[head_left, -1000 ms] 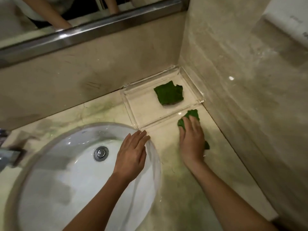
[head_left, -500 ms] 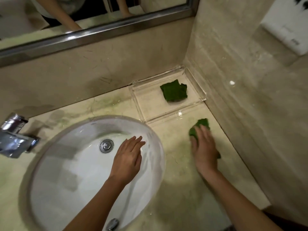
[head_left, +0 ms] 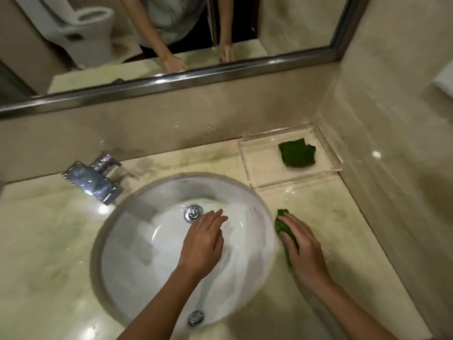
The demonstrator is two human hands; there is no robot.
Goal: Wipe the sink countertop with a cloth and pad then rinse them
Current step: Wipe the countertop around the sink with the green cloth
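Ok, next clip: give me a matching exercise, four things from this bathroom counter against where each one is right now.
Things:
1. left hand
2. right hand
3. dark green pad
4. tap

Places:
A. in the clear tray in the corner
B. flat on a green cloth on the counter
C. over the sink bowl
D. on the counter, left of the sink

Pairs: 1-C, 2-B, 3-A, 4-D

A cream marble bench [head_left: 61, 253] with faint green veining surrounds a white basin [head_left: 137, 244]. Centre right lies a bright green cloth [head_left: 282, 225]; upper right, a dark green pad [head_left: 297, 153] in a clear tray [head_left: 252, 168]. A chrome tap [head_left: 93, 179] gleams at left.
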